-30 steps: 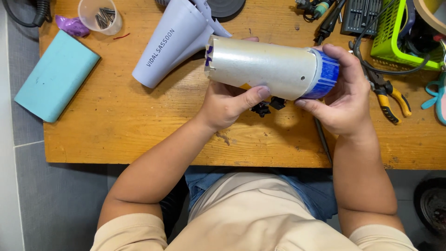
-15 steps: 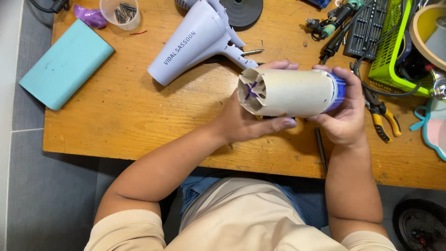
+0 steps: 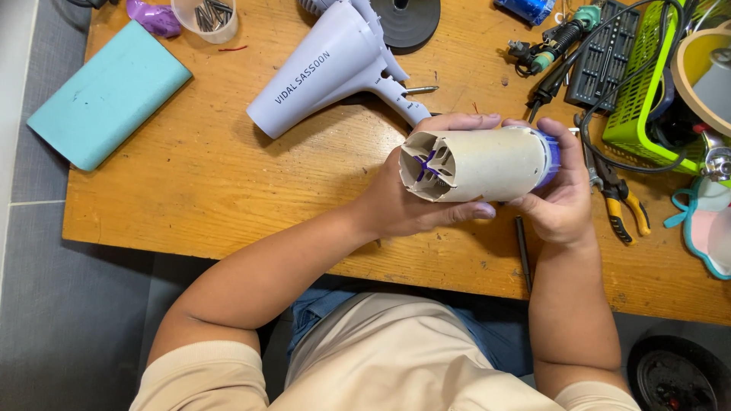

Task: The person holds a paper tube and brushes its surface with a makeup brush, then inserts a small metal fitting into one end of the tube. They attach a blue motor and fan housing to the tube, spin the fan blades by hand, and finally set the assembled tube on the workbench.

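Both my hands hold a beige cylinder (image 3: 487, 161), the inner core of a hair dryer, lying sideways above the wooden table (image 3: 228, 198). My left hand (image 3: 411, 202) cups its open end, where purple parts show inside. My right hand (image 3: 560, 194) grips the other end, which has a blue cap (image 3: 551, 156). Behind it on the table lies the pale lilac hair dryer shell (image 3: 327, 68).
A teal flat case (image 3: 106, 91) lies at the left. A clear cup of screws (image 3: 207, 17) and a purple piece (image 3: 152, 15) sit at the back left. A soldering tool (image 3: 556, 42), bit set (image 3: 605, 57), green basket (image 3: 647, 91) and yellow-handled pliers (image 3: 620, 202) crowd the right.
The cylinder has been turned so its open end faces more toward me, and both hands have shifted with it slightly lower over the table.
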